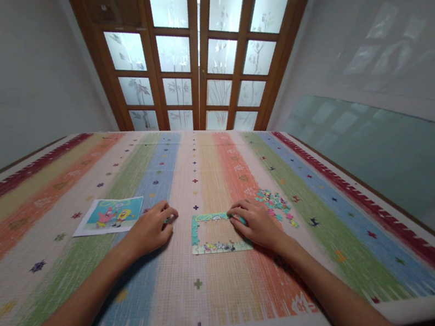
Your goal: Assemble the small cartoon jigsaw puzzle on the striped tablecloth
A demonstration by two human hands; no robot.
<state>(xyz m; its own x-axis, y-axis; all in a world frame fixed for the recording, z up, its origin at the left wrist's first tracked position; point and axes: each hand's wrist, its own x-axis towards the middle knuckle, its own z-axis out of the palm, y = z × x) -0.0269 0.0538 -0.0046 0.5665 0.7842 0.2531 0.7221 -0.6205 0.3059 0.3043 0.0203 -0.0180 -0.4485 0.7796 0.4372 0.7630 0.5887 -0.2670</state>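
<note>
A jigsaw puzzle border [195, 236] lies on the striped cloth, its pieces joined in a rectangular frame around bare cloth. My right hand [256, 224] is at its upper right corner, the fingers pinched on a teal puzzle piece, partly hidden by the hand. The right side of the border is mostly covered by that hand. To the left of the puzzle, my left hand [154, 227] rests on the cloth with curled fingers. Something small and bluish shows at its fingertips, too small to name. Just beyond my right hand lies a pile of loose puzzle pieces [274, 203].
A printed cartoon picture [115, 214] on white paper lies left of my left hand. The striped tablecloth [173, 298] covers the table. Behind it stand wooden doors [152, 57] with frosted panes, and a greenish glass panel [385, 146] leans along the right wall.
</note>
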